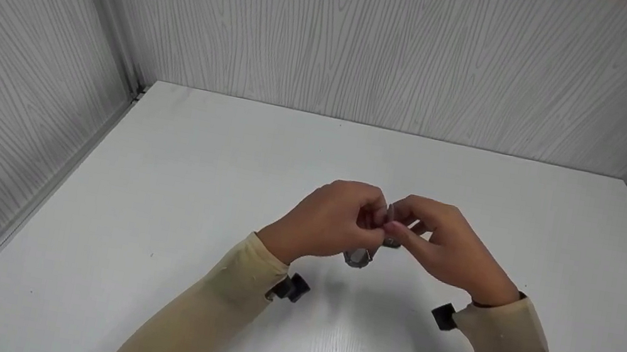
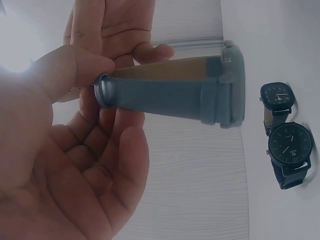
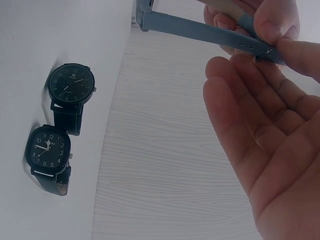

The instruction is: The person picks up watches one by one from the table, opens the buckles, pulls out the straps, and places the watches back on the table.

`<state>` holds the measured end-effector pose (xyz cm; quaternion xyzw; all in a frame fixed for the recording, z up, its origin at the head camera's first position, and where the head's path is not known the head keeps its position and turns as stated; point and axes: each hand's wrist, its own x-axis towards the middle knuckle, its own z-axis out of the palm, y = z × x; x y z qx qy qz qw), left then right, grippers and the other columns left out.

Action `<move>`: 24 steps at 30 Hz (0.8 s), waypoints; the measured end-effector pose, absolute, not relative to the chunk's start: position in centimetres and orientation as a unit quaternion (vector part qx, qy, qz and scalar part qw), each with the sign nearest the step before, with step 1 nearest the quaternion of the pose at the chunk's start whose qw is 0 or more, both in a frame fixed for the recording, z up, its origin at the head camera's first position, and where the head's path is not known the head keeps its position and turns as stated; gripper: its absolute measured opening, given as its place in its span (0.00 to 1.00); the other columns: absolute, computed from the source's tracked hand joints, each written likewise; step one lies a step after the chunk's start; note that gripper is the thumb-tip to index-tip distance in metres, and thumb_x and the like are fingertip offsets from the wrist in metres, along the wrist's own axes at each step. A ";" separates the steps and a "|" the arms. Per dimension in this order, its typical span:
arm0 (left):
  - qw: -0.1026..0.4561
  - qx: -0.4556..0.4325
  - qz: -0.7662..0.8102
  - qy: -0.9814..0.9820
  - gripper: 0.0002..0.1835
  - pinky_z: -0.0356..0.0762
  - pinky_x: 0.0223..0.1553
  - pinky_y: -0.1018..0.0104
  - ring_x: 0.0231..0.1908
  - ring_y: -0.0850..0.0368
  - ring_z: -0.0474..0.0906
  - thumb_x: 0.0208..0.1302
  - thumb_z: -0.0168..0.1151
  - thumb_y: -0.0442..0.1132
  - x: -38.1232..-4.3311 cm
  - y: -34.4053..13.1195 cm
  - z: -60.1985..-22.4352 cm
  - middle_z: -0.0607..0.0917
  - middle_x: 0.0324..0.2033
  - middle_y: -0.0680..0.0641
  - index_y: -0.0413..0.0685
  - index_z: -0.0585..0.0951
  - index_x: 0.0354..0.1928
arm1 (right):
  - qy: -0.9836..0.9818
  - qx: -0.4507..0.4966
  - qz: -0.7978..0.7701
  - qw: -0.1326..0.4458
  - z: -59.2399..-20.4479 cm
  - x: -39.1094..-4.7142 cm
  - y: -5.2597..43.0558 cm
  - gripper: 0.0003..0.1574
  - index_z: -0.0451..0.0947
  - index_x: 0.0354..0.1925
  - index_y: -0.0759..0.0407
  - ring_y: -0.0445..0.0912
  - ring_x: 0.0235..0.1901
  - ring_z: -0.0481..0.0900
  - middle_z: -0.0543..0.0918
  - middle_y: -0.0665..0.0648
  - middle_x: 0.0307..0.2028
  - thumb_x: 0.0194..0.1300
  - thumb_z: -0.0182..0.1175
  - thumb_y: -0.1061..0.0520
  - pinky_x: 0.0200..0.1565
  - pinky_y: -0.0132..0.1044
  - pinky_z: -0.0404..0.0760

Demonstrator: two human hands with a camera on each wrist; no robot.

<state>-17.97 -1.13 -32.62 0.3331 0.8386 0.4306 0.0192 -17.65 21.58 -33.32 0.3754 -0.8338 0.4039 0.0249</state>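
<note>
A wristwatch with a blue-grey strap (image 2: 155,96) hangs between my two hands, its case (image 1: 358,257) turned toward me in the head view. My left hand (image 1: 334,221) pinches the strap near its buckle end (image 2: 103,91). With thumb and fingers, my right hand (image 1: 445,243) pinches the end of the holed strap (image 3: 215,36), right beside the left fingertips. In the left wrist view the strap forms a narrow loop, with a tan inner side showing. Whether the buckle is fastened is hidden by the fingers.
Two black watches lie on the white table (image 1: 228,155) beyond the hands: a round-faced watch (image 3: 72,84) and a rounded-square watch (image 3: 48,150), close together. In the head view the hands mostly cover them. Wood-grain panels (image 1: 337,33) stand at the back and sides.
</note>
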 end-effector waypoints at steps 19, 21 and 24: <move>-0.055 0.354 0.439 0.824 0.02 0.79 0.37 0.69 0.33 0.67 0.79 0.69 0.66 0.40 -18.3 -0.9 -33.0 0.84 0.33 0.58 0.51 0.84 0.39 | -0.848 0.321 0.417 0.063 -33.1 -17.6 21.4 0.05 0.83 0.44 0.57 0.44 0.40 0.85 0.86 0.45 0.39 0.74 0.63 0.57 0.45 0.37 0.84; -0.054 0.355 0.432 0.827 0.02 0.78 0.36 0.69 0.33 0.66 0.78 0.68 0.65 0.40 -18.3 -0.9 -32.9 0.83 0.32 0.58 0.52 0.83 0.38 | -0.849 0.320 0.418 0.054 -33.1 -17.7 21.5 0.04 0.82 0.44 0.57 0.45 0.40 0.85 0.86 0.46 0.40 0.74 0.63 0.58 0.45 0.37 0.84; -0.053 0.357 0.423 0.831 0.01 0.77 0.36 0.68 0.32 0.66 0.77 0.67 0.65 0.39 -18.3 -0.9 -32.9 0.83 0.31 0.58 0.53 0.82 0.36 | -0.848 0.320 0.420 0.041 -33.1 -17.6 21.5 0.04 0.82 0.44 0.57 0.48 0.40 0.85 0.86 0.46 0.40 0.75 0.63 0.58 0.46 0.37 0.85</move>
